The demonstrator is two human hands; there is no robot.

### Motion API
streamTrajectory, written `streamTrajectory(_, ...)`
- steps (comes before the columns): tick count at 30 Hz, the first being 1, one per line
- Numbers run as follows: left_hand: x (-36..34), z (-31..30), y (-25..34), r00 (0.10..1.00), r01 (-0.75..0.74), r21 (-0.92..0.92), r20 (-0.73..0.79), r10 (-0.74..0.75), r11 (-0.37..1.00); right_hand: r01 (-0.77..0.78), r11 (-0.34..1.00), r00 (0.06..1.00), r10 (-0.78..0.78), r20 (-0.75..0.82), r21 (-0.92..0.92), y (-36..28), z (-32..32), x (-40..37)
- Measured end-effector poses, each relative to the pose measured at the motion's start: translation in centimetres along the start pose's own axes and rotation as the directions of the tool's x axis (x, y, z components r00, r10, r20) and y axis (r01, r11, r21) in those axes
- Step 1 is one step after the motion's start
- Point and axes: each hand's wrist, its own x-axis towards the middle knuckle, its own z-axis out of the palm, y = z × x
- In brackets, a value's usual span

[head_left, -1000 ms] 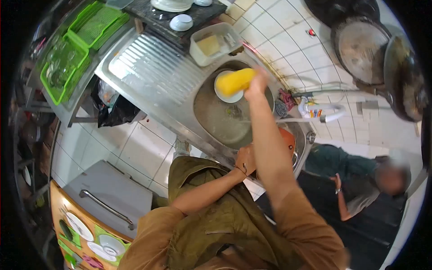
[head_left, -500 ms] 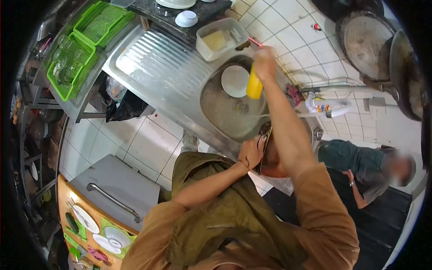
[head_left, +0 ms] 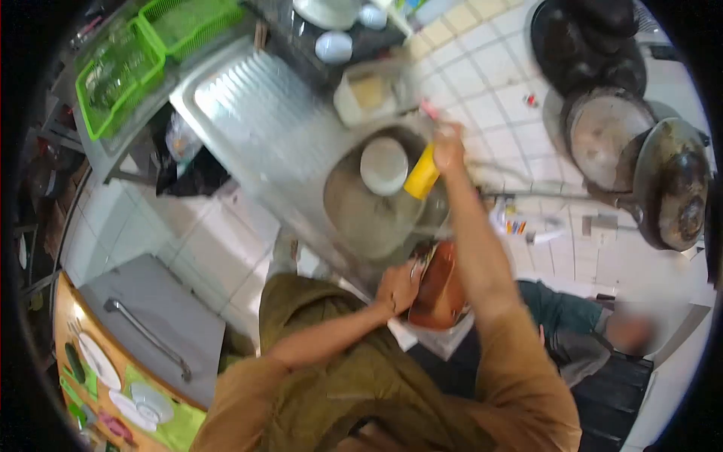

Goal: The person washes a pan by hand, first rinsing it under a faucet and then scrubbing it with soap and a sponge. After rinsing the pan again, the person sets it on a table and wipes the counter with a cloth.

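Observation:
My right hand (head_left: 449, 151) is wrapped round a smooth yellow cylinder-shaped container (head_left: 423, 175), held over the far side of the sink basin (head_left: 346, 203). Beside it, a white bowl (head_left: 384, 166) rests in the basin. My left hand (head_left: 399, 288) grips the dark near-left rim of a reddish-brown open vessel (head_left: 438, 290) at the sink's near right edge. My right forearm covers part of that vessel. Motion blur softens the picture.
A plastic tub (head_left: 369, 94) stands behind the basin, near a ribbed drainboard (head_left: 256, 105). Green baskets (head_left: 120, 79) are at far left, and pans (head_left: 610, 139) hang on the right wall. A person in a dark green garment (head_left: 553, 320) is at right.
My right hand has moved down relative to the tub, and the yellow container has tilted, its lower end swinging left. More of the brown vessel's inside shows. The whole view has shifted.

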Motion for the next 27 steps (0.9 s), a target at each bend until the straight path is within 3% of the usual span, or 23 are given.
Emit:
streamTrajectory(1,0.0,0.1,-0.3,0.999,0.017,-0.012,0.029,-0.017,1.000,-0.038,0.995,0.930,0.071,0.360,-0.098,1.1,0.3,0.1)
streamTrajectory(2,0.1,0.3,-0.5,1.000,0.007,-0.019,0.012,-0.007,1.000,-0.011,1.000,0.993,0.013,0.120,-0.019,0.5,-0.3,0.3)
streamTrajectory(3,-0.1,0.4,-0.8,1.000,-0.007,-0.019,-0.003,0.007,1.000,0.099,0.992,0.922,-0.063,-0.382,0.075,-0.5,-0.6,-0.2)
streamTrajectory(5,0.2,-0.2,-0.4,1.000,-0.005,-0.036,-0.010,0.005,0.999,0.111,0.992,0.994,-0.109,-0.026,0.063,0.5,-0.7,0.6)
streamTrajectory(6,-0.2,0.0,-0.3,1.000,-0.006,-0.047,-0.011,0.006,0.999,0.118,0.991,0.980,-0.125,0.156,0.058,0.7,-1.3,0.2)
streamTrajectory(9,0.0,0.0,-0.4,1.000,-0.008,-0.043,-0.024,0.007,0.999,-0.084,0.996,0.863,0.085,0.497,-0.025,0.6,-2.0,0.1)
streamTrajectory(12,-0.4,0.1,0.0,0.999,-0.003,-0.047,-0.036,0.001,0.999,-0.040,0.997,0.999,0.040,0.012,0.066,2.7,-1.0,0.6)
streamTrajectory(13,-0.3,-0.1,0.1,0.998,0.003,-0.050,-0.070,-0.006,0.999,-0.019,0.997,0.850,0.053,0.525,-0.069,1.0,-2.8,1.2)
streamTrajectory(16,-0.5,-1.0,0.6,0.998,0.058,-0.029,0.023,-0.057,0.998,-0.060,0.998,0.995,0.059,0.083,0.008,2.6,-2.4,1.9)
streamTrajectory(19,-0.4,-0.6,0.0,1.000,0.024,-0.075,-0.017,-0.026,0.997,0.118,0.993,0.973,-0.120,-0.197,-0.026,2.3,-3.0,1.6)
streamTrajectory(21,-0.1,-0.6,-0.2,1.000,0.013,-0.091,-0.015,-0.014,0.996,0.053,0.996,0.977,-0.035,0.211,-0.077,1.4,-3.1,1.9)
streamTrajectory(22,-0.5,-0.6,-0.1,1.000,0.011,-0.094,0.001,-0.011,0.995,0.013,0.993,0.914,0.035,0.404,-0.116,1.1,-3.4,1.1)
streamTrajectory(23,-0.5,-0.8,0.0,1.000,0.025,-0.078,0.003,-0.025,0.997,-0.052,0.996,0.992,0.044,0.117,0.069,0.9,-3.5,0.4)
streamTrajectory(24,-0.4,-0.7,0.0,0.999,0.034,-0.060,-0.004,-0.035,0.998,-0.217,0.906,0.976,0.191,0.106,0.363,0.7,-3.6,0.0)
streamTrajectory(25,-0.3,-0.3,0.0,0.999,0.038,-0.040,-0.007,-0.038,0.998,-0.337,0.706,0.935,0.328,0.134,0.623,0.6,-3.9,-0.5)
streamTrajectory(26,-0.1,0.0,-0.2,1.000,0.028,-0.046,-0.011,-0.028,0.999,-0.390,0.420,0.879,0.434,0.196,0.820,0.7,-4.4,-0.9)
streamTrajectory(27,0.0,0.4,-0.8,1.000,0.015,-0.047,-0.011,-0.015,0.999,-0.415,0.226,0.843,0.461,0.279,0.881,1.4,-4.4,-1.6)
